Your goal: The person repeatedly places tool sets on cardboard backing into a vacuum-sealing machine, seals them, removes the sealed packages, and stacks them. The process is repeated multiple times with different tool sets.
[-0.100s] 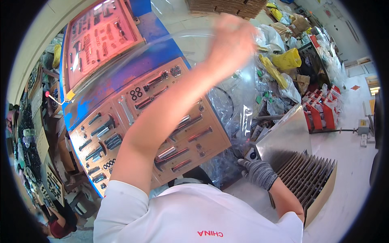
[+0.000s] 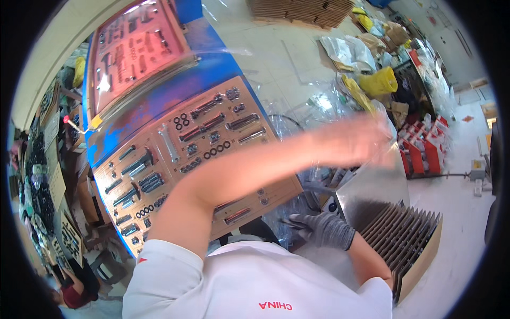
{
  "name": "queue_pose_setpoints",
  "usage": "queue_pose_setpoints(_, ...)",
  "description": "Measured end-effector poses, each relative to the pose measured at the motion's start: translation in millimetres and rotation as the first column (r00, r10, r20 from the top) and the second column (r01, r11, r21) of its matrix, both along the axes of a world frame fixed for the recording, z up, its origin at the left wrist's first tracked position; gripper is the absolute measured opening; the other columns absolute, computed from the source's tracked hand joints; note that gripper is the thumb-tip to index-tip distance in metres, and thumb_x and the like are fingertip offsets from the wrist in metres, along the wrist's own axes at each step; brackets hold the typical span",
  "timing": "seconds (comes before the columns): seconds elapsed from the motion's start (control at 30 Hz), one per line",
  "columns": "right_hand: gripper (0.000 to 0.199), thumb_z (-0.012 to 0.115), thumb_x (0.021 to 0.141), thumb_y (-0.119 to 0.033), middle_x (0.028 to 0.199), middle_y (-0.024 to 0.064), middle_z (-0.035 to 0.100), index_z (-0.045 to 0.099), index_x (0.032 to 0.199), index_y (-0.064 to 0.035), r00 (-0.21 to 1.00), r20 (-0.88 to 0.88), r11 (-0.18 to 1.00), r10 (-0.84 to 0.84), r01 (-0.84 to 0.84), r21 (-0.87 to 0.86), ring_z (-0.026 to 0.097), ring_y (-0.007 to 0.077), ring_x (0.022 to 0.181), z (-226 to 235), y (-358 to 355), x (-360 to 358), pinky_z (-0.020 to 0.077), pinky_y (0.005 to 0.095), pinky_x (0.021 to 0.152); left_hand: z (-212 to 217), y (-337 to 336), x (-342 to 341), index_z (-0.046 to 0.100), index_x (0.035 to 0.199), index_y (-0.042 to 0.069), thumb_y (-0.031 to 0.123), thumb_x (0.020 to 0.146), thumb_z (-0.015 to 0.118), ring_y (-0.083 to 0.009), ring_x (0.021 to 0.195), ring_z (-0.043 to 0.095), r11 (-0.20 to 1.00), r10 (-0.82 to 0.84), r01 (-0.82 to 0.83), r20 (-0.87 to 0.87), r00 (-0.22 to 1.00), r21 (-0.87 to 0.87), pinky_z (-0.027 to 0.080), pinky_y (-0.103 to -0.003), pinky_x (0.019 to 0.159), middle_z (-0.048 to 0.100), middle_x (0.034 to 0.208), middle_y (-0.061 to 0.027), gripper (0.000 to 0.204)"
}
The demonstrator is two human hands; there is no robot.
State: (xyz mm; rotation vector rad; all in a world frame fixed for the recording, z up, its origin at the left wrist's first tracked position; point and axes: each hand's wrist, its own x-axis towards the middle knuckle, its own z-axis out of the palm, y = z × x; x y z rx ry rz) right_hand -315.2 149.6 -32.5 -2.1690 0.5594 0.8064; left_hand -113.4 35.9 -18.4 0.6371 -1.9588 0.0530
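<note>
My bare left forearm reaches across a brown board (image 2: 281, 196) packed with metal hardware under clear film. The left hand (image 2: 366, 141) is smeared by motion over the right side, above a shiny metal box (image 2: 366, 186); its fingers cannot be read. My right hand (image 2: 326, 231), in a grey knitted glove, is low beside the board's near right corner. Its fingers are closed around something dark and slim that I cannot make out. Crumpled clear plastic film (image 2: 287, 215) lies beside that hand.
A red-lit framed panel of hardware (image 2: 138, 48) stands at the far end of the blue table (image 2: 212, 61). Cardboard sheets (image 2: 409, 234) stand upright in a carton at right. Bags and yellow plastic (image 2: 377, 82) are heaped farther off. Another person (image 2: 74, 292) is at lower left.
My left hand has swept right and nearer, from the far side beyond the board to above the metal box. My right hand has shifted slightly left and down.
</note>
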Motion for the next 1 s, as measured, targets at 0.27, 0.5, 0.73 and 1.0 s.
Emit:
queue_pose_setpoints(0.27,0.058,0.060,0.095,-0.011,0.104,0.0168,0.072,0.048,0.150,-0.0194,0.741,0.540,0.895,-0.399,0.187,0.404,0.072,0.0299,0.081,-51,22,73,0.0565,0.0371,0.075,-96,228,136,0.065,0.119,0.006,0.011,0.089,0.061,-0.0363,0.125,0.053,0.451,0.853,-0.593,-0.127,0.506,0.667,0.038,-0.049,0.110,0.061,0.129,-0.0156,0.031)
queue_pose_setpoints(0.5,0.060,0.054,0.100,-0.022,0.089,0.0202,0.069,0.036,0.157,-0.0265,0.652,0.687,0.937,-0.321,0.324,0.130,0.068,0.0295,0.072,-95,91,300,0.0554,0.0436,0.072,-128,576,243,0.062,0.125,0.001,0.031,0.097,0.066,-0.0411,0.117,0.054,-0.718,0.696,-0.546,0.437,-0.570,0.432,0.044,-0.048,0.101,0.059,0.122,-0.0214,0.041)
queue_pose_setpoints(0.73,0.062,0.045,0.100,-0.030,0.085,0.0214,0.071,0.029,0.160,-0.0234,0.904,0.426,0.876,-0.028,0.227,-0.425,0.071,0.0365,0.080,-80,123,395,0.0569,0.0503,0.078,-157,639,226,0.067,0.106,-0.004,0.038,0.103,0.059,-0.0279,0.094,0.061,-0.337,0.924,-0.372,0.227,-0.308,0.865,0.048,-0.038,0.087,0.064,0.099,-0.0155,0.043)
queue_pose_setpoints(1.0,0.055,0.049,0.099,-0.028,0.130,0.0168,0.066,0.044,0.153,-0.0198,0.964,0.263,0.761,0.038,0.143,-0.633,0.068,0.0337,0.105,-63,143,428,0.0536,0.0433,0.092,-155,633,223,0.062,0.105,-0.001,0.036,0.105,0.057,-0.0251,0.091,0.058,-0.253,0.952,-0.461,0.134,-0.274,0.851,0.047,-0.036,0.086,0.061,0.096,-0.0119,0.037)
